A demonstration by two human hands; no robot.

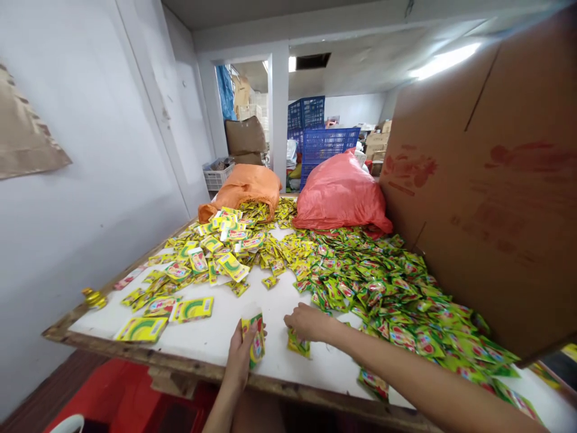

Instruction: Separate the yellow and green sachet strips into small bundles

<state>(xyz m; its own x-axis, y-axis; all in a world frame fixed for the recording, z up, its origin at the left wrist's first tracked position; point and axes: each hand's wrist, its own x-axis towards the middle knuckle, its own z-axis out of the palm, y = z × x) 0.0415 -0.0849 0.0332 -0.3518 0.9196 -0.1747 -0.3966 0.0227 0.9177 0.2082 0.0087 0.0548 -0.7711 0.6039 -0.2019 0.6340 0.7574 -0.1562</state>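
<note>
Gripping a yellow-and-green pouch [258,343] in the left hand [238,349], close to the front edge of the table [315,394], with thumb and fingers clamped on its sides. Appearing nearly upright in that grip, with a pale end at the top; cannot tell whether open or sealed. Bending the right hand [309,322] over a small packet [297,346] on the white tabletop, with fingers curled down and bunched at its far end; cannot tell whether pinched or merely touched. Lying, then, right below the fingertips, and apart from the pouch, with a strip of bare white between.

Judging by this, at the step of picking up a single packet, with the pouch held ready alongside. Likely to call for a sure pinch and a lift clear of the tabletop, without crumpling the pouch.

Outward from the right hand, running into a broad heap of green packets [383,288], overlapping and turned every way, so probably prone to sliding. Outward from the left hand, leading to flat yellow pouches [193,308], then to a loose pile of more. Backed, farther off, by an orange sack [252,180] spilling packets and a bulging red sack [342,189]. Bounded on the right by a tall cardboard box [487,180].
</note>
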